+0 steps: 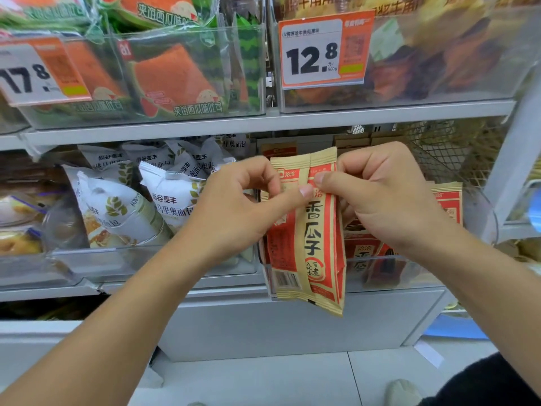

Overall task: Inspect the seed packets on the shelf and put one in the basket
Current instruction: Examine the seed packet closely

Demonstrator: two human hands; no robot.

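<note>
A tan and red-orange seed packet [311, 247] hangs upright in front of the lower shelf, held by both hands near its top. My left hand [234, 206] pinches its upper left part with thumb and curled fingers. My right hand [380, 197] pinches its upper right part, thumb across the front. More packets of the same kind [446, 203] stand in the clear bin [415, 273] behind and to the right. No basket is in view.
White bread packs [123, 206] fill the clear bin to the left. The upper shelf [263, 121] carries watermelon-print toast packs [175, 74] and a bin with a 12.8 price tag [323, 51]. A wire rack [450, 150] stands at the right. White floor tiles lie below.
</note>
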